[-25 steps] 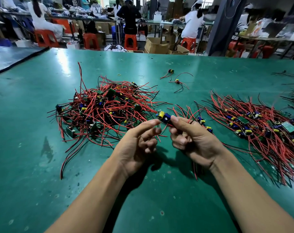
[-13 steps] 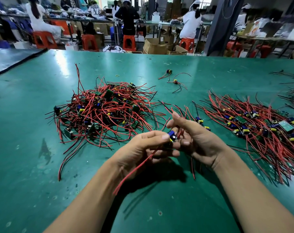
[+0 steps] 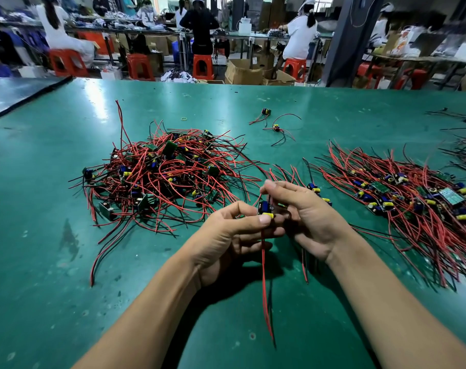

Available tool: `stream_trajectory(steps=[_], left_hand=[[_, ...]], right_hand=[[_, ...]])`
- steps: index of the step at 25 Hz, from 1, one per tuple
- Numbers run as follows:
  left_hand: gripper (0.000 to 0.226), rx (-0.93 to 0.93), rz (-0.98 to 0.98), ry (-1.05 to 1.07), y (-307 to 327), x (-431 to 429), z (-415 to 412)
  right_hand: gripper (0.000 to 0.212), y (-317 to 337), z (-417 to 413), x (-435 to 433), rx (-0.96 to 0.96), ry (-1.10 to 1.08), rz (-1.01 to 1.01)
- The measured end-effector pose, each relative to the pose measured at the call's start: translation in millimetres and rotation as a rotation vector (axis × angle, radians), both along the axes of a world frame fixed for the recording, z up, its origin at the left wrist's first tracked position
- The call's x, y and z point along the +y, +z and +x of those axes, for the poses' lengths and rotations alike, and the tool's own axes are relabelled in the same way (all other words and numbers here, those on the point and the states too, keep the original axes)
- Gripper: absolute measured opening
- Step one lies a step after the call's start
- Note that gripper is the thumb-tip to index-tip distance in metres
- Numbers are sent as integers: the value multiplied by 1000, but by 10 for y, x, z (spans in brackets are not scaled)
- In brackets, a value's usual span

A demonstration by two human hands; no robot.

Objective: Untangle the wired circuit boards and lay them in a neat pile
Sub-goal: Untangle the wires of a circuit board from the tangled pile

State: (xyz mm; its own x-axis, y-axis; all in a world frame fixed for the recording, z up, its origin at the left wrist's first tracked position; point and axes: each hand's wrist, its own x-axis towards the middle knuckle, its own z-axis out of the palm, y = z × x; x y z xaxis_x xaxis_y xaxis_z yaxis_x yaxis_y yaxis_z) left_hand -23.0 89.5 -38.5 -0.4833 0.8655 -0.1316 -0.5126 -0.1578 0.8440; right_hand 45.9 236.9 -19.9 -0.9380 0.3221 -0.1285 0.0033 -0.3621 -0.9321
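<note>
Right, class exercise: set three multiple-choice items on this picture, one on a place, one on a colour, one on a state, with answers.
1. The tangled heap lies:
A) left of the left hand
B) right of the right hand
C) on a stool

2. The table is:
A) white
B) green
C) brown

3. The board nearest the camera is:
A) buried in the heap
B) flat on the table
C) held in the air

Answers:
1 A: the heap sits left of the left hand, and the neat pile lies to the right.
2 B: its top is green all over.
3 C: both hands hold it above the table.
</note>
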Motion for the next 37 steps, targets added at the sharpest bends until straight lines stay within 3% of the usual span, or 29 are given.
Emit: stream_trajectory(steps=[4, 10, 15, 18, 22, 29, 37], left_hand=[[27, -8, 18, -34, -17, 6, -16], [43, 115, -50, -72, -6, -22, 0], [32, 221, -161, 106, -45, 20, 18], [13, 219, -165, 164, -47, 37, 28], [16, 257, -187, 224, -63, 57, 57], [19, 297, -203, 319, -73, 49, 77], [19, 375, -213, 152, -44, 17, 74]], right_hand=[[26, 14, 2, 4, 13, -3, -164], [14, 7, 49, 11, -64, 142, -28], [11, -38, 20, -13, -62, 194, -5], [16, -88, 0, 1, -88, 207, -34], [26, -122, 26, 77, -109, 274, -10], [10, -233, -82, -1, 43, -52, 301], [21, -251, -175, -11, 160, -448, 203]])
